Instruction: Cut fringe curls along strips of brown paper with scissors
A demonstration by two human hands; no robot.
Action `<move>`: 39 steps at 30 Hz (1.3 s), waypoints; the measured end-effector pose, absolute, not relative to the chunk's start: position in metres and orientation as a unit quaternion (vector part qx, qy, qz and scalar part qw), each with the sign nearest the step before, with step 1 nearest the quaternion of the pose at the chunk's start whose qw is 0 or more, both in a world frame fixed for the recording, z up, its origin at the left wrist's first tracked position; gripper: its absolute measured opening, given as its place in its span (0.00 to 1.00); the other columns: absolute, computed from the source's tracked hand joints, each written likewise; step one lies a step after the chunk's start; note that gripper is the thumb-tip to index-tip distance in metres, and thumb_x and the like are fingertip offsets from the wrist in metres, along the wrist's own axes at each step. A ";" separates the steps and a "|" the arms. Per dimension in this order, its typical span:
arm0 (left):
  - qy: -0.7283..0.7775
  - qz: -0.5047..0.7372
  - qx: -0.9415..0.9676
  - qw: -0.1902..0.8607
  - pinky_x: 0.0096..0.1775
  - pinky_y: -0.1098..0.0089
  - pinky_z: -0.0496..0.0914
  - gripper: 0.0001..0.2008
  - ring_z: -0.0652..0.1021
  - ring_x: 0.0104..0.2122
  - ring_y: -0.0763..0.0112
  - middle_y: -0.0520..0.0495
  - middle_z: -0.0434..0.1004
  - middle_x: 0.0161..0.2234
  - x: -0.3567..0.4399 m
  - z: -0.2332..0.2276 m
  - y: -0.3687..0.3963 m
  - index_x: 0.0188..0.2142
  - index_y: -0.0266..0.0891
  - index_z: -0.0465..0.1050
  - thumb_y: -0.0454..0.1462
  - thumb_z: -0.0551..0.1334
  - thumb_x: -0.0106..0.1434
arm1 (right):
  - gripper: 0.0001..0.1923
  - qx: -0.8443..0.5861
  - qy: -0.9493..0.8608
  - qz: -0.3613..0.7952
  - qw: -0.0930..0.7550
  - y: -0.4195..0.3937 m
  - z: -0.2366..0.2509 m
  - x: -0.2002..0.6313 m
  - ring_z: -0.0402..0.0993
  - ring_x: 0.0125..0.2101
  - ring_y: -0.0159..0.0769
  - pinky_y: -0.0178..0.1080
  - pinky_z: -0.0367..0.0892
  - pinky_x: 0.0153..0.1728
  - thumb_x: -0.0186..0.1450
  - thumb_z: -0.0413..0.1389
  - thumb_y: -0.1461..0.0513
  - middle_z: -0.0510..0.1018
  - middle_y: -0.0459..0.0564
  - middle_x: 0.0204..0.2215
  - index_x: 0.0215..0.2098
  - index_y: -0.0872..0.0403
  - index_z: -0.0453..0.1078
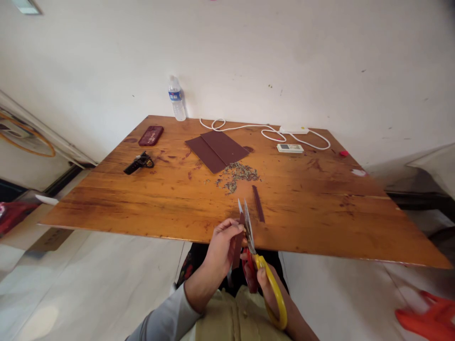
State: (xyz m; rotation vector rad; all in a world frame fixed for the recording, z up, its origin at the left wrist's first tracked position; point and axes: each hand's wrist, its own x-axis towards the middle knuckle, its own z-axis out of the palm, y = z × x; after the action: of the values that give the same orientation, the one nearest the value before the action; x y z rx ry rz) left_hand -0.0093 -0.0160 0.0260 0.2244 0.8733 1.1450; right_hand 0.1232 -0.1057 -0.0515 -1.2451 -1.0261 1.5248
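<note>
My left hand [224, 241] pinches a narrow dark-red strip [238, 246] of card or sheet at the table's near edge. In my right hand [267, 284] is a pair of scissors [251, 237] with one yellow and one red handle. Their blades stand apart and point away from me, right beside the strip. A second dark-red strip [258, 203] lies on the table just past the blades. Further off is a heap of small grey-brown clippings [240, 176]. Behind it, two dark-red sheets [223, 148] overlap.
The wooden table [170, 203] reaches to the wall. On it are a water bottle [177, 99], a red phone case [151, 136], a black strapped object [139, 162], a white power strip [294, 129] with its cable, and a white remote [290, 148]. A red bag [426, 312] lies on the floor.
</note>
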 end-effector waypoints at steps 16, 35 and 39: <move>0.408 0.532 0.124 0.732 0.33 0.70 0.69 0.11 0.73 0.25 0.73 0.54 0.74 0.20 -0.009 0.028 -0.016 0.18 0.40 0.75 0.34 0.76 0.39 | 0.46 -0.499 -0.334 0.676 0.427 -0.101 -0.027 0.113 0.46 0.18 0.25 0.32 0.48 0.17 0.52 0.61 0.20 0.57 0.34 0.20 0.36 0.53 0.72; 0.389 0.523 0.114 0.749 0.30 0.70 0.69 0.12 0.73 0.23 0.74 0.55 0.73 0.20 -0.008 0.023 -0.014 0.18 0.40 0.72 0.33 0.75 0.39 | 0.48 -0.475 -0.379 0.653 0.452 -0.101 -0.039 0.117 0.54 0.17 0.27 0.33 0.53 0.19 0.57 0.57 0.20 0.64 0.39 0.18 0.37 0.54 0.76; 0.390 0.518 0.127 0.751 0.31 0.70 0.68 0.11 0.73 0.24 0.73 0.54 0.74 0.21 -0.009 0.026 -0.014 0.17 0.40 0.73 0.33 0.75 0.39 | 0.48 -0.475 -0.364 0.659 0.455 -0.102 -0.042 0.118 0.52 0.17 0.26 0.32 0.52 0.18 0.56 0.58 0.20 0.62 0.37 0.19 0.39 0.55 0.77</move>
State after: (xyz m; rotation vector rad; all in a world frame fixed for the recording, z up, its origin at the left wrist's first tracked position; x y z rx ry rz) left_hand -0.0086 -0.0144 0.0259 0.2783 0.8520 1.1320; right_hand 0.1175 -0.1017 -0.0419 -1.1713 -0.8991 1.6258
